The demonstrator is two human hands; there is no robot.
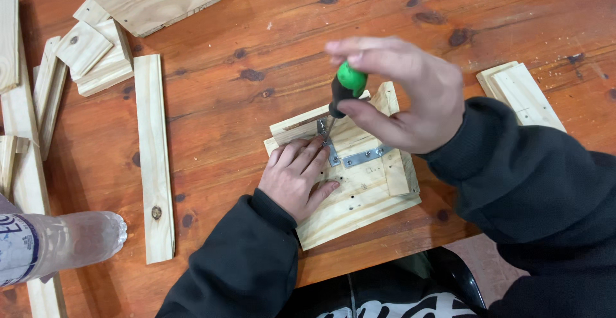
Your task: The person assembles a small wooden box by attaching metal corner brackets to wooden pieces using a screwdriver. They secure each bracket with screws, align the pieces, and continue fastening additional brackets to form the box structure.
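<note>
Green-capped screwdriver (342, 91) pinched upright in right hand (410, 96), tip on metal bracket (356, 157) atop wood block (350, 183). Left hand (294, 175) lies flat & open w/ fingers steadying tip, just left of bracket.

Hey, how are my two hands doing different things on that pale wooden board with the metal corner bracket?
The left hand lies flat, palm down, on the pale wooden board, its fingers touching the metal corner bracket. The right hand is raised above the board, curled around the green-and-black handle of a screwdriver held upright, tip down at the bracket. Both come out of dark sleeves.
</note>
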